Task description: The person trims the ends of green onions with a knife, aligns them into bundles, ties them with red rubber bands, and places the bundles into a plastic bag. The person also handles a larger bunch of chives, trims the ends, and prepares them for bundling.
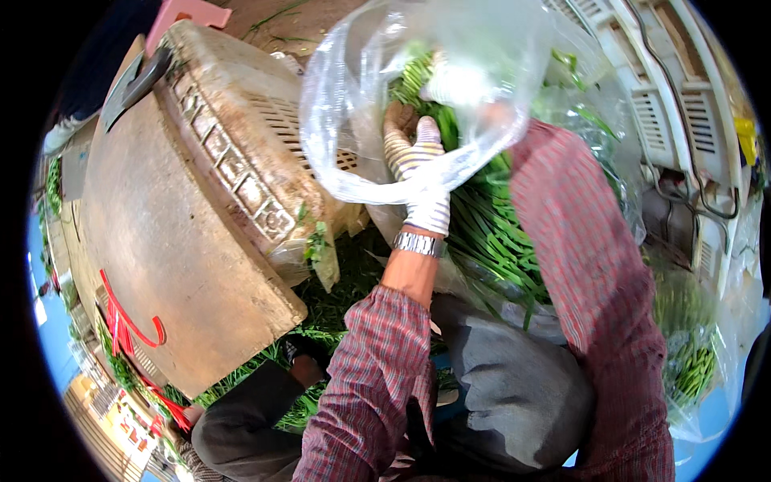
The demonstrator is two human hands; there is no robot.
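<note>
Checked sleeves (598,249); gloved hands (415,161) at clear bag (328,132), grip unclear; knife (148,79) at worn board's (161,217) edge, crates (657,120) right.

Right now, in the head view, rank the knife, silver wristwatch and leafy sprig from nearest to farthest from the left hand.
From the left hand:
1. Silver wristwatch, on that wrist.
2. Leafy sprig, lower left, by the crate.
3. Knife, far upper left.
</note>
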